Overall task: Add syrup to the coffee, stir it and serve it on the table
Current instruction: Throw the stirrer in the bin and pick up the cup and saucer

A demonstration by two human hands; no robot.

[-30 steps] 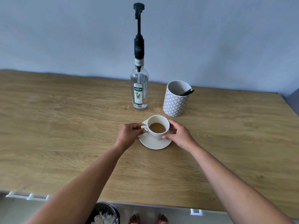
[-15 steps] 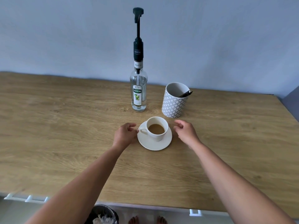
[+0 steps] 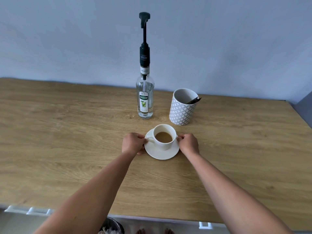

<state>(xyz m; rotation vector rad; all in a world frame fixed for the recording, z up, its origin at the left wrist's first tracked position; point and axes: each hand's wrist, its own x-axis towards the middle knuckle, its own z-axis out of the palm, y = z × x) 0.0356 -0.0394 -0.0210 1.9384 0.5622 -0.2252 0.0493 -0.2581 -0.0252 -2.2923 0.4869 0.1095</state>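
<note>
Your left hand [image 3: 134, 143] and right hand [image 3: 189, 143] pinched opposite edges of the saucer [image 3: 162, 152], fingers curled over its rim. Between them the cup [image 3: 164, 136] of milky coffee sat on that saucer, its handle toward your left fingers. Just beyond your left hand stood the syrup bottle [image 3: 145, 98]; beyond your right, a patterned holder [image 3: 183, 109], both on the wooden table [image 3: 67, 141].

Patterned holder and bin

A grey-white patterned holder [image 3: 183, 108] stands far right; a bin [image 3: 112, 227] sits below the near edge.
</note>
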